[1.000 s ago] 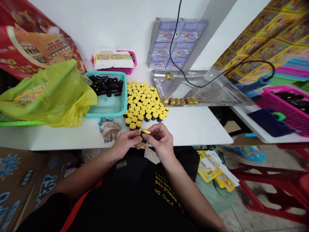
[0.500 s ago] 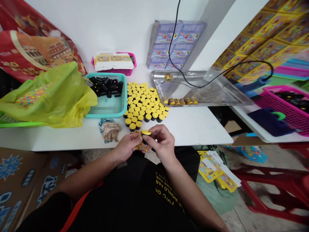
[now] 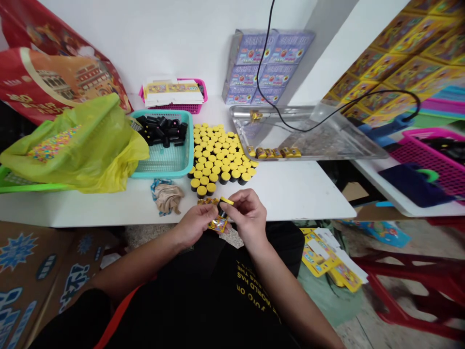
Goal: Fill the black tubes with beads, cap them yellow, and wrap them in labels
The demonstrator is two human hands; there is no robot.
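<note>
Left hand: your left hand is narrow, thumb and fingers closed on a glossy yellow printed wrapper; the wrapper sits just below the canister, between your hands.
Right hand: your right hand is narrow too, pinching a black canister with a yellow cap; it is tilted, and your fingers hide part of its body.
Step in hand: it looks like the wrapping of the canister; as far as shows, the wrapper is not yet round it.
Next move: this seems to call for a steady pinch on the canister while the wrapper is pressed against its side.
Straight ahead of your hands: yellow-capped canisters stand packed together on the white table.
Ahead and left: a crumpled cloth lies near your left hand; beyond it, loose black cylinders lie in a teal basket.
Further left: a yellow plastic bag.
Ahead and right: a steel tray holds a row of small wrapped pieces.
Beyond your hands: a pink basket and stacked purple boxes.
</note>
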